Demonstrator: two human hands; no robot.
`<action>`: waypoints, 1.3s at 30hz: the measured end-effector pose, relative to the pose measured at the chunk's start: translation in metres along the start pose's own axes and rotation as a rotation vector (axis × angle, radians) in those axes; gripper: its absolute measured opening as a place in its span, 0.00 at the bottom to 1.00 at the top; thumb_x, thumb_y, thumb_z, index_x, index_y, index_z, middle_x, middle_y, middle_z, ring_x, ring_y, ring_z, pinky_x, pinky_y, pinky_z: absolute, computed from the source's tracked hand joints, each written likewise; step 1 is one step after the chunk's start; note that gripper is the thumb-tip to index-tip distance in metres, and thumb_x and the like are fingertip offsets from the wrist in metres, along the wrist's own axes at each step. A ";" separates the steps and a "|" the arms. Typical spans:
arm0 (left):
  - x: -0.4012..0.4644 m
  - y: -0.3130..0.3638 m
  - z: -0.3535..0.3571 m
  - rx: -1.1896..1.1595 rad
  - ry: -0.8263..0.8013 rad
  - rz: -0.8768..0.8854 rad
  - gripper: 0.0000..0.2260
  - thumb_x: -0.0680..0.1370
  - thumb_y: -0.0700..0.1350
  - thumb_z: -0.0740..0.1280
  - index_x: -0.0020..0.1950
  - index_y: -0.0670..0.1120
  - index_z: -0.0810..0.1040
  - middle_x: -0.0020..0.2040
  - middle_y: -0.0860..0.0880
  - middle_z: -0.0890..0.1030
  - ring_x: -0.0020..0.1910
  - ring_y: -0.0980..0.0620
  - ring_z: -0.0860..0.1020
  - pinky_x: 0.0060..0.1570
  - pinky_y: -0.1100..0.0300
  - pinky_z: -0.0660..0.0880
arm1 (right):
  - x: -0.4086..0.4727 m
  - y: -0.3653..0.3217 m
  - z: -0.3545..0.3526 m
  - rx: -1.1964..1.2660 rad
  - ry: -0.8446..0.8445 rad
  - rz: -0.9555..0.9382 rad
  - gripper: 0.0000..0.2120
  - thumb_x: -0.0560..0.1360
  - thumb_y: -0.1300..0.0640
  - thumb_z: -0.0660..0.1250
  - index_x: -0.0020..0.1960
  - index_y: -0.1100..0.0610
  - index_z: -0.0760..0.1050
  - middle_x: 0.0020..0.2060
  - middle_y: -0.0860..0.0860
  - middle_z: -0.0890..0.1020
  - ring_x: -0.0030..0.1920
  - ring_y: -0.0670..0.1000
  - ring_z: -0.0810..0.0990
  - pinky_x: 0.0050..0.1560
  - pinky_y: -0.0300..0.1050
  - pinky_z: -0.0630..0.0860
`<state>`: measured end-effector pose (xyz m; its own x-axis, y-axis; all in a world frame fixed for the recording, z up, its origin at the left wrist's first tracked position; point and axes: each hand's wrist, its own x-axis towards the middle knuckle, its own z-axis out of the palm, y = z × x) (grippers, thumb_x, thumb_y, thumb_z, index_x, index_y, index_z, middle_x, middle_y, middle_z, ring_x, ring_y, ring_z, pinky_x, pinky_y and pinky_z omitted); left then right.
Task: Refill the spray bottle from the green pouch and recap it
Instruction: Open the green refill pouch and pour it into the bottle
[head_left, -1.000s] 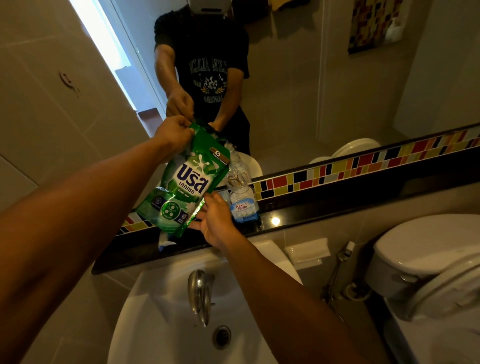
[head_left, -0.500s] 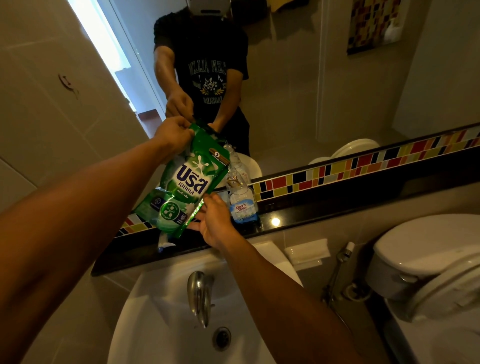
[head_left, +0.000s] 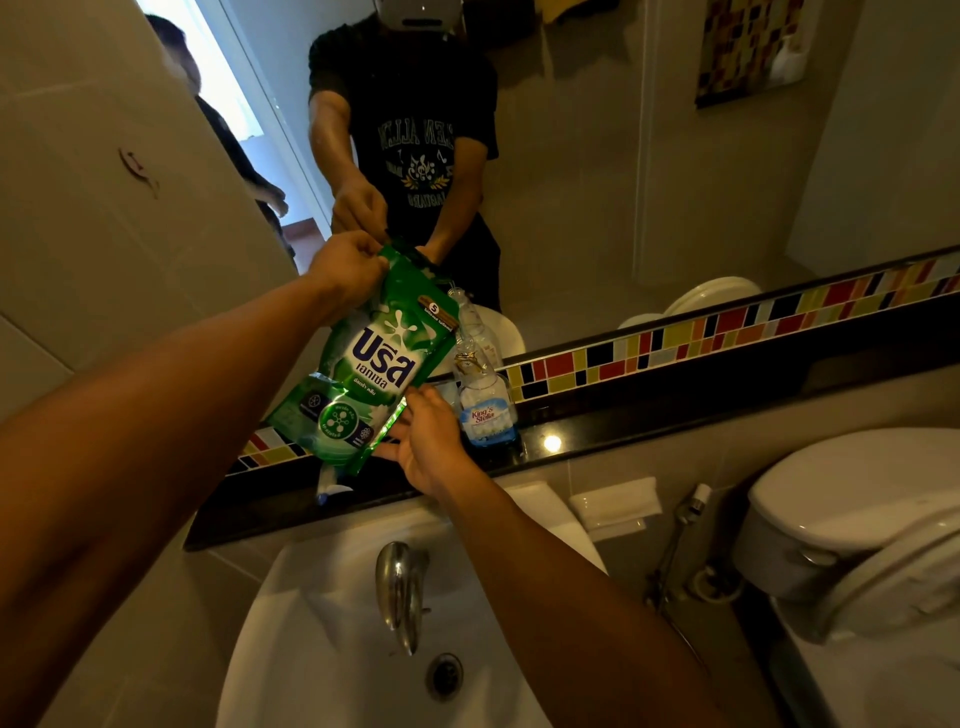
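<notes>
Crinkling glossy green pouch (head_left: 363, 364) tilts between both hands beside clear bottle (head_left: 485, 400).

Green pouch (head_left: 363, 364): big dark-blue Thai brand word on white, smaller Thai line under it, both legible as script. White circle with "5" near its upper right edge; tiny print beside it unreadable. Round icons and small text along pouch bottom too small to read. Spray bottle (head_left: 485, 410), on the black ledge (head_left: 649, 431) by the mirror edge: label reads "King's Stella". T-shirt (head_left: 415, 156) in mirror: mirrored collegiate lettering, partly readable, looks like "ALLEN"; lower words too blurred.
</notes>
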<state>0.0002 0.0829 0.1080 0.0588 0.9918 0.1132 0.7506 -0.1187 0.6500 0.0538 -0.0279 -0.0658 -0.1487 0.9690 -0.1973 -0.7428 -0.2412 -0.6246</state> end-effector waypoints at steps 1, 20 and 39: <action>0.000 0.000 0.000 0.000 -0.001 0.000 0.02 0.82 0.44 0.65 0.54 0.48 0.76 0.57 0.41 0.80 0.54 0.43 0.82 0.56 0.46 0.81 | 0.000 0.000 0.000 0.001 -0.001 0.000 0.08 0.86 0.54 0.59 0.62 0.50 0.75 0.50 0.54 0.87 0.48 0.55 0.87 0.47 0.61 0.85; 0.005 0.002 0.000 -0.005 -0.021 0.014 0.04 0.82 0.43 0.65 0.49 0.52 0.74 0.48 0.47 0.79 0.44 0.50 0.82 0.38 0.60 0.78 | 0.005 0.002 -0.001 0.020 0.010 -0.011 0.08 0.85 0.54 0.60 0.61 0.50 0.76 0.48 0.53 0.88 0.45 0.53 0.89 0.41 0.57 0.85; 0.005 0.001 0.000 0.024 -0.006 0.041 0.01 0.82 0.43 0.64 0.51 0.49 0.75 0.46 0.47 0.78 0.42 0.51 0.80 0.37 0.61 0.76 | 0.003 0.002 0.000 0.003 0.023 0.001 0.09 0.85 0.55 0.59 0.62 0.51 0.75 0.45 0.53 0.88 0.46 0.54 0.87 0.42 0.57 0.86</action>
<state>0.0012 0.0879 0.1094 0.0936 0.9865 0.1345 0.7633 -0.1578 0.6265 0.0513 -0.0252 -0.0677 -0.1347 0.9673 -0.2149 -0.7444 -0.2420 -0.6223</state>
